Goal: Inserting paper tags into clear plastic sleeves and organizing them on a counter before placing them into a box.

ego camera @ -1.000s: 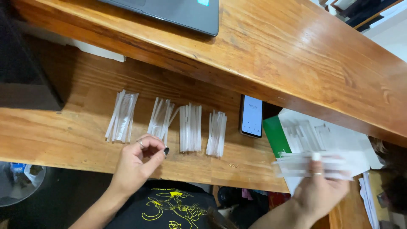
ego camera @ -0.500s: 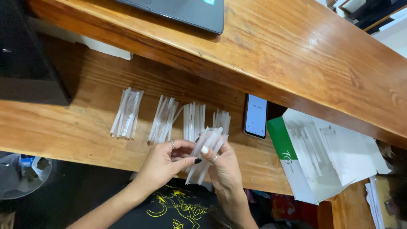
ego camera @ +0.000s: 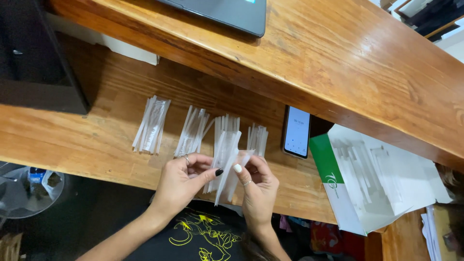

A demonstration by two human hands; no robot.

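Both hands' grip, left hand (ego camera: 181,181) & right hand (ego camera: 258,186), pinch clear sleeves (ego camera: 226,166) over desk (ego camera: 72,145) front edge; piles just beyond, phone (ego camera: 296,131) right.

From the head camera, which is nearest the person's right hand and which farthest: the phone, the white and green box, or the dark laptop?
Measured from the right hand:
1. Phone, lying screen-up on the lower shelf, just up and to the right of the hand.
2. White and green box, open, farther right on the same shelf.
3. Dark laptop, on the upper desk at the top edge of the view.
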